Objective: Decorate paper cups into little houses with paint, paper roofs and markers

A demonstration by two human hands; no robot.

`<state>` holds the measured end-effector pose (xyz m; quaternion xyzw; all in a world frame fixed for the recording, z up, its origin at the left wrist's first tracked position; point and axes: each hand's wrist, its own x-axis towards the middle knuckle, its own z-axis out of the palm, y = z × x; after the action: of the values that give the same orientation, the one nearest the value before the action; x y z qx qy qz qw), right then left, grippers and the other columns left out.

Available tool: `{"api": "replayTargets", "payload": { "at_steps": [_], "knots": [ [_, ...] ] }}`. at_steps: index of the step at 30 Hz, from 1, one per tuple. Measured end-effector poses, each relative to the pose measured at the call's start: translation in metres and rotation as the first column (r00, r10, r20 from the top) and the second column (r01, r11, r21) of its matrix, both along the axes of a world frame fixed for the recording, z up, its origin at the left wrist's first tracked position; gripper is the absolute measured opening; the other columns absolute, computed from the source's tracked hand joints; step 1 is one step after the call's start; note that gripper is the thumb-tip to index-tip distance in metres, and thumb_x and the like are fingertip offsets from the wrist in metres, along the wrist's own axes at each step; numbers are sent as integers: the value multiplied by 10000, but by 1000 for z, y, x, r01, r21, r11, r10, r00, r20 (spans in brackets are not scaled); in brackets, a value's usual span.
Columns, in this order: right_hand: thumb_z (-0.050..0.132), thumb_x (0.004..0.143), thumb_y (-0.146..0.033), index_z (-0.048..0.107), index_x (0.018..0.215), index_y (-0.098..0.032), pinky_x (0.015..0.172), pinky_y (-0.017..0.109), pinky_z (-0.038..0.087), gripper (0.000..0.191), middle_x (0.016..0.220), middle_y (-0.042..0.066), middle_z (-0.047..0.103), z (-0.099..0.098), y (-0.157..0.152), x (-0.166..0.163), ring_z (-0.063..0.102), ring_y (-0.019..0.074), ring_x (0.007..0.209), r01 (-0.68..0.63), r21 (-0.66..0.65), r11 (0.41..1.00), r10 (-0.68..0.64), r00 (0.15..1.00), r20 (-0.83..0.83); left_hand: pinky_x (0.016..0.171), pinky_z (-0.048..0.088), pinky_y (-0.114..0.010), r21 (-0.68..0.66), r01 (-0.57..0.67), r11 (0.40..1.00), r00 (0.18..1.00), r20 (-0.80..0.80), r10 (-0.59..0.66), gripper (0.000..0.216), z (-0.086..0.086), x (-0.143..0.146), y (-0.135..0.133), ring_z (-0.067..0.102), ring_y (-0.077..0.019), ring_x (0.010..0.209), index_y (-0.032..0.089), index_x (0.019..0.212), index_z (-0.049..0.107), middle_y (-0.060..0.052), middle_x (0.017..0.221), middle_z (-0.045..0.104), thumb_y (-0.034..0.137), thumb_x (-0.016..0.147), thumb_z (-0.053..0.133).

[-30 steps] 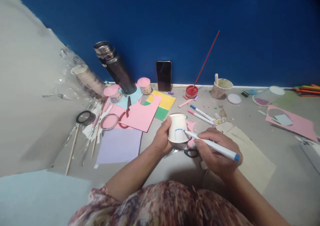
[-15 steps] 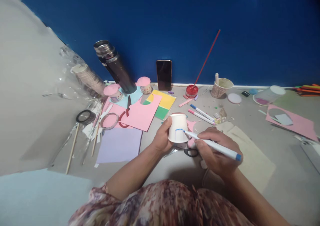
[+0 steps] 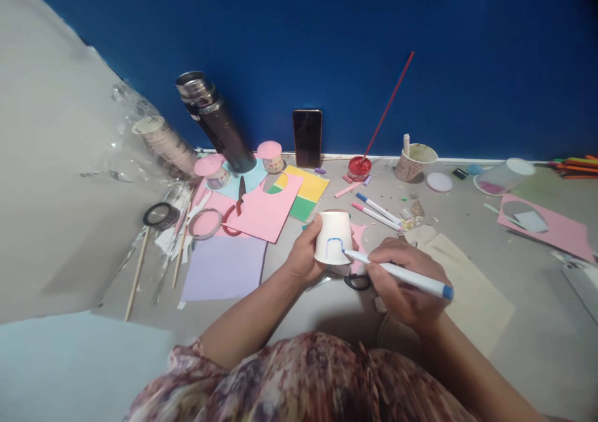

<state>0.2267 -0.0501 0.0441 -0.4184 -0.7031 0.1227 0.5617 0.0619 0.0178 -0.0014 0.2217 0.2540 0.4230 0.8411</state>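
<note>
My left hand [image 3: 306,247] is wrapped round a white paper cup [image 3: 332,232], held upside down with its rim toward me. Part of that hand's fingers is hidden behind the cup. A blue outline with a flat top and two sides runs down the cup's wall. In my right hand [image 3: 408,278] is a white marker [image 3: 397,272] with a blue end, pinched like a pen. Its tip touches the cup at the lower end of the outline's right side. Black scissor handles [image 3: 359,282] show on the table just below the cup.
Two capped markers [image 3: 377,210] lie beyond my right hand. Behind stand a phone [image 3: 307,138], a dark flask [image 3: 219,129], a red paint pot [image 3: 359,169] and a patterned cup [image 3: 413,162]. Pink card [image 3: 268,213], lilac paper [image 3: 223,269] and red-handled pliers [image 3: 238,209] lie left.
The marker tip has moved down the cup's wall, and the blue line now extends down the right side. My left hand keeps the cup in nearly the same place.
</note>
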Motion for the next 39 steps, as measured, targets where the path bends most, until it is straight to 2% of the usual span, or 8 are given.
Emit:
{"api": "replayTargets", "payload": {
  "at_steps": [9,16,20,24,30,36,39],
  "knots": [
    [631,840,-88,677,856,-208,515,301,506,130,644,18,677,4,2,0,622,171,526,-119,8,993,120,992,-36,724,613,-390,-18,7,1000,999,32,-6,579,1,0,1,762,-273,749,100,1180,681,-117,897,757,610,907,680],
    [677,865,-126,703,868,-215,567,299,574,93,709,36,762,1,1,-3,717,196,592,79,56,995,-81,996,45,678,602,-352,-6,-37,999,997,-71,37,634,2,3,-2,758,-264,744,112,1210,649,-121,902,767,630,857,743],
    [649,892,-152,704,819,-215,540,285,572,111,673,28,756,5,2,-4,710,184,550,58,18,998,-60,991,118,706,603,-364,49,-71,996,987,-143,77,713,2,6,-4,768,-286,809,133,1237,643,-110,915,768,666,789,793],
    [641,904,-180,709,791,-216,535,290,572,137,665,37,753,6,3,-3,712,189,557,93,12,996,-94,983,159,676,589,-344,82,-88,993,977,-185,102,735,1,7,-5,760,-277,794,150,1196,664,-93,888,762,709,743,812],
    [662,889,-162,719,804,-213,567,287,580,115,682,35,761,4,4,-5,721,190,576,95,28,995,-99,983,156,611,528,-284,140,-99,985,967,-221,129,669,0,6,-6,742,-243,758,151,1142,681,-81,854,749,707,784,782],
    [647,889,-144,703,779,-208,540,277,550,139,655,25,738,3,4,-5,684,168,541,50,9,999,-50,986,160,627,535,-301,141,-103,985,962,-236,135,661,2,6,-5,727,-240,738,155,1124,681,-67,830,734,711,780,782],
    [647,892,-161,704,775,-210,543,288,556,139,660,35,745,3,4,-4,697,180,558,73,-6,997,-71,984,163,622,517,-287,146,-112,983,960,-241,145,633,1,6,-5,706,-219,725,157,1099,689,-60,836,723,700,786,782]
  ]
}}
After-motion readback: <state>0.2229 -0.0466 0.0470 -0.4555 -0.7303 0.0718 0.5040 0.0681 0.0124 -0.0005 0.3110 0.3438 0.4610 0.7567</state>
